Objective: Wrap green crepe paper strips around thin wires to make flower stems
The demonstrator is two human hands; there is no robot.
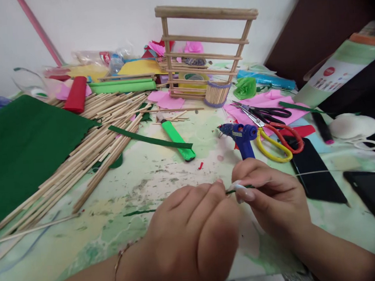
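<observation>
Left forearm (pixel 78 277) in from 8 o'clock; wrist nearly straight. Left hand (pixel 188 231) at 6 o'clock, back turned up to camera, fingers bent and lying close together, tips toward 2 o'clock; underside of grip hidden by hand itself. Right forearm (pixel 341 245) in from 4 o'clock. Right hand (pixel 277 202) at 4 o'clock, pointing toward 10 o'clock, fingers curled, thumb (pixel 257 199) pinched to them, long pale nail showing. Both hands' fingertips close together.
</observation>
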